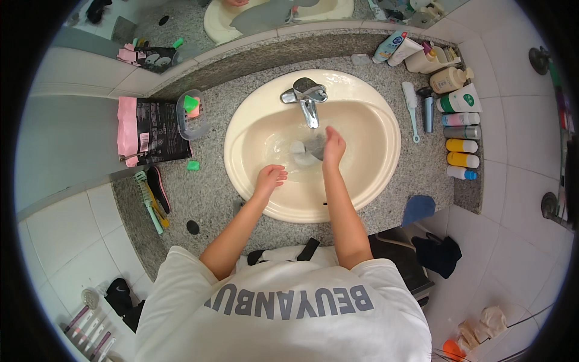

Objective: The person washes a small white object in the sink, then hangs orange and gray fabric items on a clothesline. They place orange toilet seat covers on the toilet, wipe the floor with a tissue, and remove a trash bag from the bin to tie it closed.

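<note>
An oval cream washbasin (234, 136) is set into the granite counter, with a chrome tap (308, 102) at its far side. A little clear water appears to lie around the round drain stopper (297, 146). My left hand (271, 180) is over the basin's near left part, its fingers loosely bent and apart, nothing in them. Below the spout, at the drain's right, my right hand (333, 146) is closed with its thumb side up. Against it shows a grey patch (316, 147); whether this is a held thing or a shadow is unclear.
Left stand a black-and-pink pouch (160, 130), a clear plastic tub (192, 123), a green piece (193, 165) and toothbrushes (149, 202). Along the right lie a white brush (411, 108), a blue-handled razor (428, 111), several bottles (462, 145) and a blue cloth (418, 209). A mirror (181, 24) runs behind.
</note>
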The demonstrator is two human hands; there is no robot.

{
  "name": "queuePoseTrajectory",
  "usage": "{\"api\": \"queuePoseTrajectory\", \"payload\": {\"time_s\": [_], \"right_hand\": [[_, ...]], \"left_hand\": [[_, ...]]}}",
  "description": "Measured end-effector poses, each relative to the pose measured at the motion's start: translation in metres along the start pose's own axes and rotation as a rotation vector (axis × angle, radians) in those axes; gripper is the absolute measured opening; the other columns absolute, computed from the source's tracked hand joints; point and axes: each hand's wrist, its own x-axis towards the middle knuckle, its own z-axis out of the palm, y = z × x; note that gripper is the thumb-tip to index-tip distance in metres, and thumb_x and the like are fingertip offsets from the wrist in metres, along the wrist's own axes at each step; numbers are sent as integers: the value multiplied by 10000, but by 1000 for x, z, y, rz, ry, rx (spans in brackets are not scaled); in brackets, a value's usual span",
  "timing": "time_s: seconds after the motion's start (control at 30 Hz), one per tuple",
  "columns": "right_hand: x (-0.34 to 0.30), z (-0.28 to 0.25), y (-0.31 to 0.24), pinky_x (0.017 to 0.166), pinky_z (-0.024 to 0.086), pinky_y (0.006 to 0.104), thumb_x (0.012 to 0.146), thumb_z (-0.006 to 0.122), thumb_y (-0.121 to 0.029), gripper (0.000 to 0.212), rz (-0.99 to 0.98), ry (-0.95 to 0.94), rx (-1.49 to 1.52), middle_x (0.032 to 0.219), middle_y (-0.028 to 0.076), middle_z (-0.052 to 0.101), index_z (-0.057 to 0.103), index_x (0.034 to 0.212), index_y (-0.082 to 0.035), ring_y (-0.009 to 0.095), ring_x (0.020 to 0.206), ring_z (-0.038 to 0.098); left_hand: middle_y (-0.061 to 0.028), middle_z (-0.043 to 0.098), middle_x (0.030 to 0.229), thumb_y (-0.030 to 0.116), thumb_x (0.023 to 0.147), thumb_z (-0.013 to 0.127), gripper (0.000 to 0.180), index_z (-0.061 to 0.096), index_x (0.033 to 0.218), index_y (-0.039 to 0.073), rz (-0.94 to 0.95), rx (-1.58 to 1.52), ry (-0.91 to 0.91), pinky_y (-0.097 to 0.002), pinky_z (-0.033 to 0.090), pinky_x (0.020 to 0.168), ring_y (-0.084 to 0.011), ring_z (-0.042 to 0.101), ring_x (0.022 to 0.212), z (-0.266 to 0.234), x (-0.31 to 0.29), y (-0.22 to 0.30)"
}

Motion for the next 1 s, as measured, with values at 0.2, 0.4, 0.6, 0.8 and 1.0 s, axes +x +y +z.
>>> {"api": "queuePoseTrajectory", "payload": {"time_s": [0.2, 0.4, 0.6, 0.8, 1.0], "right_hand": [[-57, 80, -101, 976, 376, 395, 858, 461, -81, 430, -927, -98, -1503, 1240, 251, 481, 425, 1243, 108, 341, 1162, 466], [-74, 20, -68, 949, 399, 440, 818, 457, -81, 519, -623, -291, -1415, 1255, 253, 467, 366, 1294, 106, 356, 1139, 490], [-83, -2, -171, 959, 391, 431, 780, 550, -110, 386, -484, -320, -1255, 1053, 185, 610, 534, 1141, 26, 316, 1112, 525], [-32, 108, -151, 1009, 326, 490, 745, 594, -104, 426, -1240, -286, -1469, 1127, 152, 588, 543, 1158, -14, 286, 1191, 454], [-63, 55, -151, 1025, 301, 505, 744, 607, -77, 585, -1060, -288, -1348, 1318, 155, 464, 426, 1296, -6, 285, 1281, 366]], "left_hand": [[-76, 643, 921, 136, 890, 457, 212, 574, 1024, 20, 86, 36, -49, -262, 483, 729, -138, 607, 824, 4, -23, 1], [-75, 645, 909, 121, 886, 471, 196, 576, 1017, 21, 138, 104, -94, -244, 474, 693, -125, 601, 793, -5, -37, 4], [-69, 649, 875, 117, 879, 495, 181, 579, 1010, 22, 212, 116, -57, -234, 467, 665, -116, 601, 766, -26, -38, -12], [-63, 647, 887, 118, 895, 482, 180, 580, 1017, 30, 240, 170, -174, -246, 471, 692, -125, 604, 784, 10, -38, 9], [-57, 646, 912, 122, 914, 459, 184, 583, 1025, 42, 294, 168, -224, -241, 477, 720, -120, 610, 825, 8, -49, 18]]}}
